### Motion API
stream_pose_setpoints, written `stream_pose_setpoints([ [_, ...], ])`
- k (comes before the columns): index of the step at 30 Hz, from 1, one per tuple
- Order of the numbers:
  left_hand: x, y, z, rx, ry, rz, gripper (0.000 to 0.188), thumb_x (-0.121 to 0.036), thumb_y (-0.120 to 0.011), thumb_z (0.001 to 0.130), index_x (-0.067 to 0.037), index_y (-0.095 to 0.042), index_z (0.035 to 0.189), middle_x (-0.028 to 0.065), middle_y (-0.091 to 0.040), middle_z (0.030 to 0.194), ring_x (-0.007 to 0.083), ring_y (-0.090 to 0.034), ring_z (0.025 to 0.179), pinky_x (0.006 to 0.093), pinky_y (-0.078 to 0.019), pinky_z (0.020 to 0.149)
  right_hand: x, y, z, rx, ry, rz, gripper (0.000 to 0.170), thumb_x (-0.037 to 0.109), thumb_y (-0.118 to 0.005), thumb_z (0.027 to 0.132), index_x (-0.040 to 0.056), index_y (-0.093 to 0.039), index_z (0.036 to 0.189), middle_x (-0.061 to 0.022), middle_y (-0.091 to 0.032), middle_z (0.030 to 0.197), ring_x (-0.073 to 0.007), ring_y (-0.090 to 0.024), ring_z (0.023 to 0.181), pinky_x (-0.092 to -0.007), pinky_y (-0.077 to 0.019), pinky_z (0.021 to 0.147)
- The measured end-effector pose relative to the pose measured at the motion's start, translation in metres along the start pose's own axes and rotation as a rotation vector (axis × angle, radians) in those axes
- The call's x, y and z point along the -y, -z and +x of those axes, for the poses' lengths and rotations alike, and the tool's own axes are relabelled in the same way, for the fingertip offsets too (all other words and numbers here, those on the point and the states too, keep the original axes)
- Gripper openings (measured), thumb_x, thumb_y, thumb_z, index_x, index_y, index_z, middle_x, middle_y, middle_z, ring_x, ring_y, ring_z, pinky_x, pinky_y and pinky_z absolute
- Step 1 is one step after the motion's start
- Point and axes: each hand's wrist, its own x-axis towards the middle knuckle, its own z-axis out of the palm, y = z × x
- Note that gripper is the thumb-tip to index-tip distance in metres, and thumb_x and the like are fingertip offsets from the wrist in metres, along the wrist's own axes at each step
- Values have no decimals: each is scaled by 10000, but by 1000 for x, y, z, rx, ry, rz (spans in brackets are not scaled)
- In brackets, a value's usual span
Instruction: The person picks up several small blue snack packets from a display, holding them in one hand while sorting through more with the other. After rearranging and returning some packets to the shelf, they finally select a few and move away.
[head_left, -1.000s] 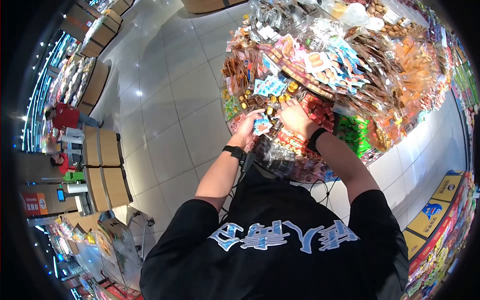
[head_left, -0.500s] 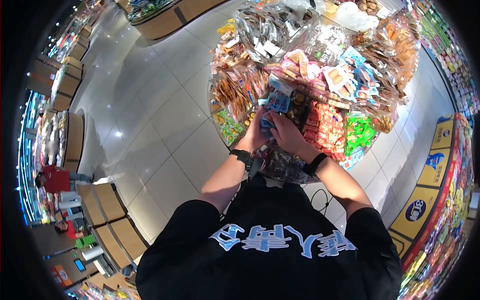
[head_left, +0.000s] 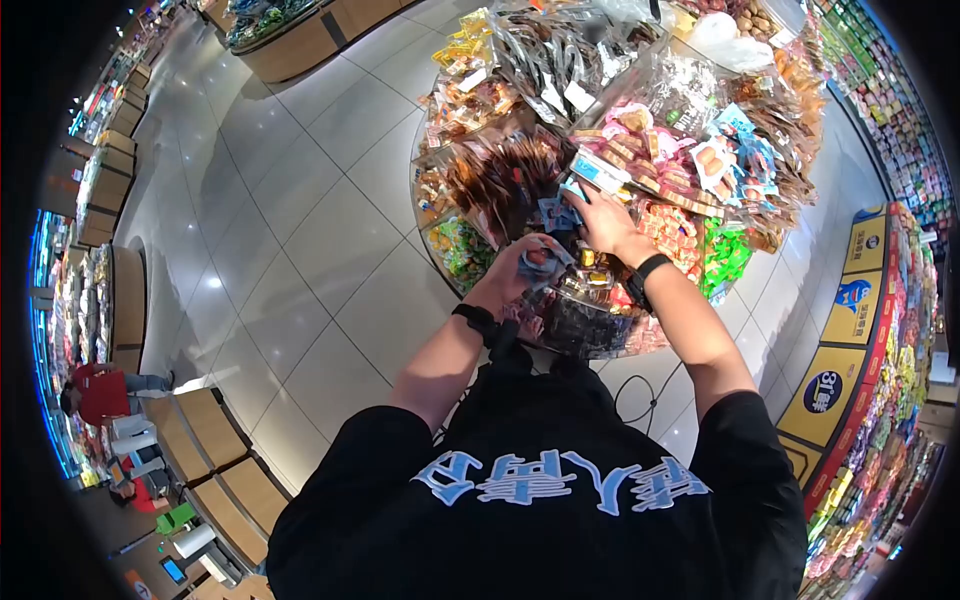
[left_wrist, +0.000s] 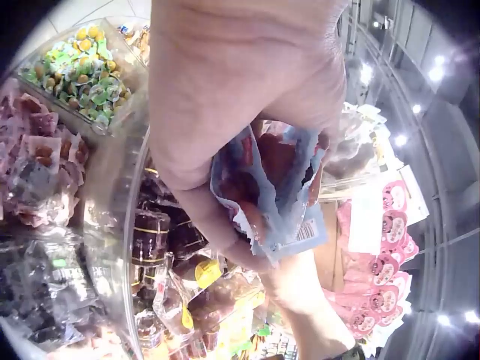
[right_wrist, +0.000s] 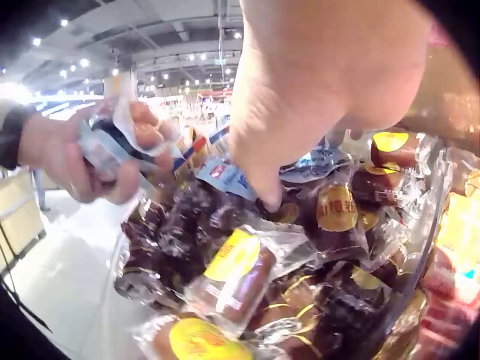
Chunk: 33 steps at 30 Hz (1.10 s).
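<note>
Curled round several small blue-and-clear packets, my left hand is held low over the round display, left of the other hand. In the left wrist view the packets stand on edge between the thumb and fingers of that hand. My right hand reaches down to blue packets lying in a bin. From the right wrist, the hand has a fingertip down beside a blue packet, on dark wrapped sweets with yellow labels; whether it pinches the packet I cannot tell.
Green-wrapped sweets lie right of the hands and a bin of green and yellow sweets left. Heaped brown packs rise behind. Tiled floor runs left of the display; a person in red is far left.
My hands were together over the blue packets half a second ago and are now apart. The left has drawn back toward me with packets; the right has moved forward and right.
</note>
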Motion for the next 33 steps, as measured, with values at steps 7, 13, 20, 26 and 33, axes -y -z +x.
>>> stream_pose_setpoints([
  [7, -7, 16, -25, -68, 27, -24, 231, -144, -532, 852, -40, -601, 1047, -1, -544, 710, 213, -603, 735, 446, -549, 760, -2, -24, 23, 5, -30, -162, 439, 145, -552, 843, 88, -509, 1275, -233, -515, 1292, -373, -637, 1004, -490, -521, 817],
  [13, -11, 19, -36, -67, 31, 4, 201, -131, -537, 834, -52, -611, 1004, -28, -537, 703, 155, -587, 692, 431, -545, 756, 0, -35, 34, -72, -36, -276, 351, 68, -501, 858, 60, -516, 1209, -209, -581, 1136, -376, -641, 977, -481, -526, 791],
  [20, -4, 43, -22, -107, 30, -8, 220, -127, -540, 838, -68, -599, 1042, 13, -577, 759, 200, -613, 738, 443, -555, 773, 10, -13, 15, -208, -209, 116, 463, 61, -559, 834, 82, -469, 1288, -256, -605, 1119, -420, -617, 978, -489, -522, 824],
  [26, 6, 36, -11, -135, 75, 43, 255, -141, -541, 861, -55, -567, 1100, 128, -631, 987, 324, -647, 902, 467, -553, 803, 42, -37, -5, -181, -51, 137, 463, 187, -645, 845, 28, -501, 1256, -200, -572, 1122, -377, -573, 1054, -439, -496, 890],
  [33, -3, -1, -35, -196, 57, 47, 219, -186, -577, 862, -71, -595, 1047, 44, -601, 814, 208, -624, 781, 440, -551, 737, 33, -55, 1, -228, -53, 90, 508, 200, -626, 839, 40, -496, 1304, -207, -554, 1158, -364, -567, 1075, -426, -504, 876],
])
